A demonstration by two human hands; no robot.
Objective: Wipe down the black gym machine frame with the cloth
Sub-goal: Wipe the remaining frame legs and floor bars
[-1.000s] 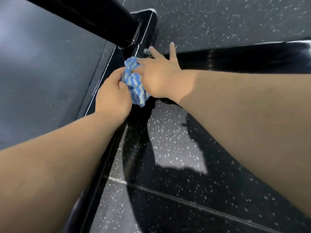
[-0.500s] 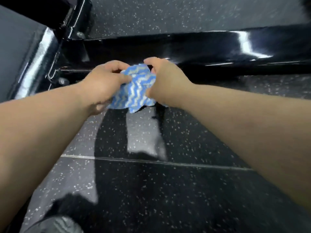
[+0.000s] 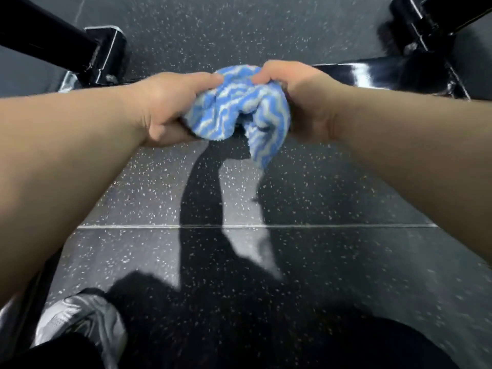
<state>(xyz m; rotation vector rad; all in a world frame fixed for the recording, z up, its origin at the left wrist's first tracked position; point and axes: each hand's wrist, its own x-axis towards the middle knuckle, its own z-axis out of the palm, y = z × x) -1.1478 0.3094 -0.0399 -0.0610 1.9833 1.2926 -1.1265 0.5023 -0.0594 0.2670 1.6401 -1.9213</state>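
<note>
Cloth (image 3: 239,107): drawn back from the frame (image 3: 359,74) corner, now bunched just before its bar.
Left hand (image 3: 170,107): fingers curled, gripping cloth.
Right hand (image 3: 306,102): curled, gripping cloth too.

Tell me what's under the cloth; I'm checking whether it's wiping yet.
Speckled floor shows below the cloth, which left hand and right hand grip bunched. The frame bar behind is partly covered.

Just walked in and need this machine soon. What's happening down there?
A person grips a bunched blue-and-white cloth with the left hand and right hand, over the speckled floor, just in front of the glossy black frame bar. They seem to be bunching it, not wiping right now.
</note>
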